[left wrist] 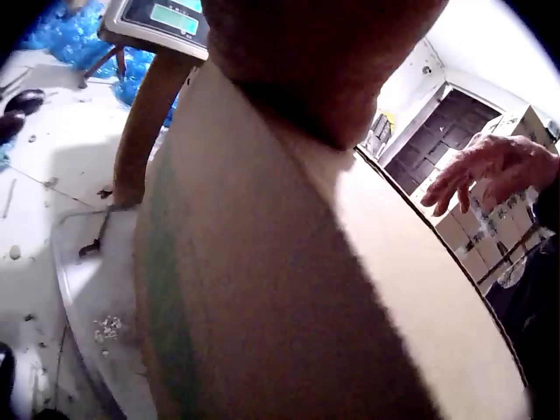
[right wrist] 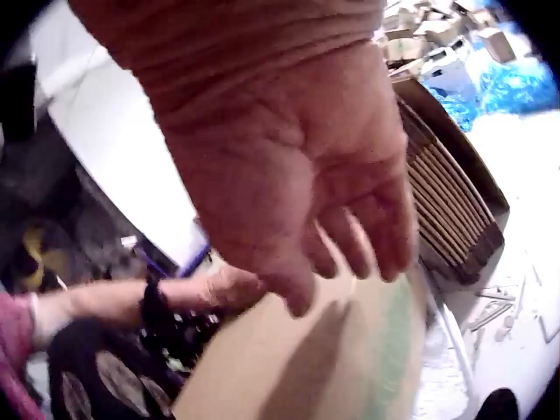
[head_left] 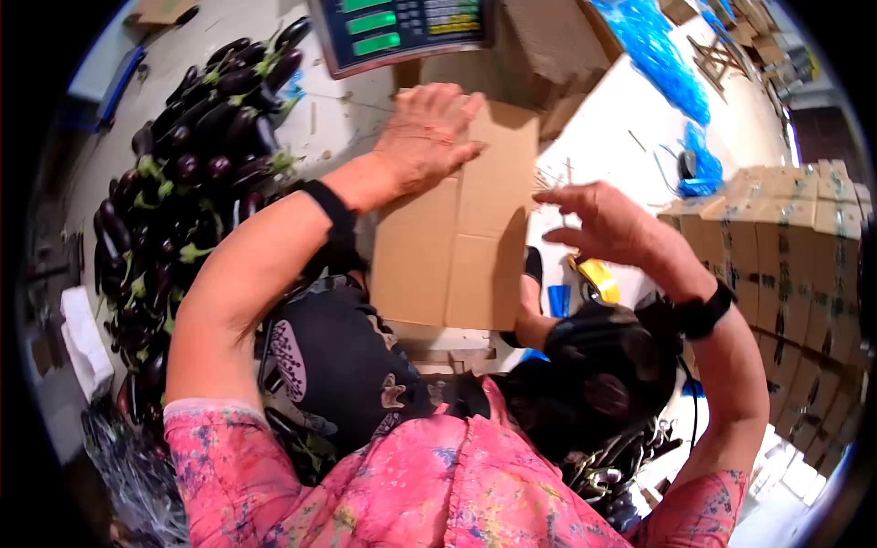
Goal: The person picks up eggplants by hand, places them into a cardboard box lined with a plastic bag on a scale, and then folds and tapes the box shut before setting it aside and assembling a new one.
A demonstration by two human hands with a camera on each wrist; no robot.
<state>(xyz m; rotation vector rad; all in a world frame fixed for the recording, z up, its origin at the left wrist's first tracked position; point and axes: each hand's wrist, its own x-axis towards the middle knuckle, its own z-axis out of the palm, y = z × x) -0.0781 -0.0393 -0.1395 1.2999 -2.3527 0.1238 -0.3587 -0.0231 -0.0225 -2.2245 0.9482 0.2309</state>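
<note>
A cardboard box (head_left: 493, 265) stands between the person's knees, its top flaps folded in to a centre seam. My left hand (head_left: 429, 137) lies on the far part of the top with its fingers spread, pressing on the flaps. To the right of the box, my right hand (head_left: 607, 224) hovers in the air, fingers loosely extended and holding nothing. The right wrist view shows that palm (right wrist: 280, 184) above the box, whose side carries a green strip (right wrist: 394, 350). Under the box, a clear-edged platform (left wrist: 79, 306) shows in the left wrist view.
A scale display (head_left: 402, 32) with green readouts stands beyond the box. Many eggplants (head_left: 183, 173) are heaped at the left. Stacked cartons (head_left: 786, 247) fill the right side. Blue plastic film (head_left: 653, 55) and a yellow object (head_left: 598, 279) lie on the floor; flattened cardboard (right wrist: 446, 192) leans nearby.
</note>
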